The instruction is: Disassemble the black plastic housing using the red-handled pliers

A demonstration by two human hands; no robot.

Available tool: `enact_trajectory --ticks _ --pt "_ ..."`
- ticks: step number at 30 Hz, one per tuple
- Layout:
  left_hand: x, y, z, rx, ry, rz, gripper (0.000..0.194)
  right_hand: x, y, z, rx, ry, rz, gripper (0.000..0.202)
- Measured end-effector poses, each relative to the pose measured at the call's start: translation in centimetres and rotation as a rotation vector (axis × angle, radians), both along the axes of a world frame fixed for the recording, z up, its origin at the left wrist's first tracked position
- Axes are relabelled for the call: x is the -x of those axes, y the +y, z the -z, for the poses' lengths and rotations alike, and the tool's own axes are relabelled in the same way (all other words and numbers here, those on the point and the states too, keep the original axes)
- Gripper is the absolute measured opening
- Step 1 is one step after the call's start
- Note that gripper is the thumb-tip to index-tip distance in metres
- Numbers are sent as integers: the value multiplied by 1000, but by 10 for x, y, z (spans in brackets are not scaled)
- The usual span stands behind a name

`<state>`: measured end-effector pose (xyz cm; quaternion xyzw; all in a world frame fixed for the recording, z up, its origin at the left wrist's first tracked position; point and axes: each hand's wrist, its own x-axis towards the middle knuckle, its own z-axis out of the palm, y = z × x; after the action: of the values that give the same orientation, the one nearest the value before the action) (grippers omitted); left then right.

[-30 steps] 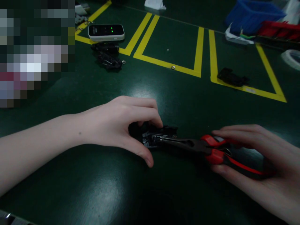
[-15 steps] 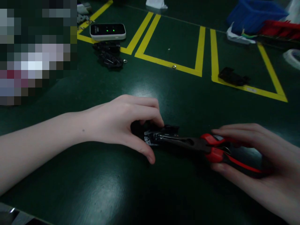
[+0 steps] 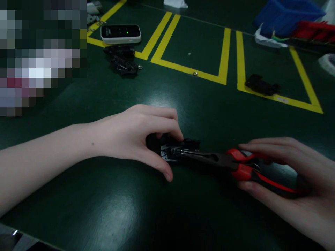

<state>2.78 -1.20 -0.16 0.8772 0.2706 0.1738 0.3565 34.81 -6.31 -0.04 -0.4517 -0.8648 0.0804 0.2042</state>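
Observation:
A small black plastic part [image 3: 169, 153] with light metal strips lies on the dark green table. My left hand [image 3: 146, 130] curls around its left end, fingers against the far edge and the side of the thumb along the near edge; the thumb tip sticks out past it. In my right hand [image 3: 293, 170] is a pair of red-and-black handled long-nose pliers [image 3: 217, 160], handles a little apart. The jaw tips reach into the part's middle. Whether they grip anything there is too small to tell.
Yellow tape lines [image 3: 188, 68] mark boxes farther back. Near them are a white-edged black device [image 3: 120, 33] with a green light, black plastic pieces [image 3: 123, 62], another black piece [image 3: 262, 84] and small metal rings [image 3: 195, 74]. A blue bin [image 3: 288, 17] stands back right.
The pliers and my right hand have shifted slightly to the right. My left hand and the black part stay nearly still.

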Motion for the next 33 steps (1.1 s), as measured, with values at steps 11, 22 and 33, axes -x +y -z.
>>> enact_trajectory --ticks 11,22,33 --pt "0 -2 1 8 -21 -34 44 -6 2 -1 -7 -7 -16 38" --pt "0 -3 4 -20 -46 -21 43 -5 -2 -1 -24 -23 11 40" --pt "1 1 1 -42 40 23 44 -7 2 0 -62 -37 -35 40"
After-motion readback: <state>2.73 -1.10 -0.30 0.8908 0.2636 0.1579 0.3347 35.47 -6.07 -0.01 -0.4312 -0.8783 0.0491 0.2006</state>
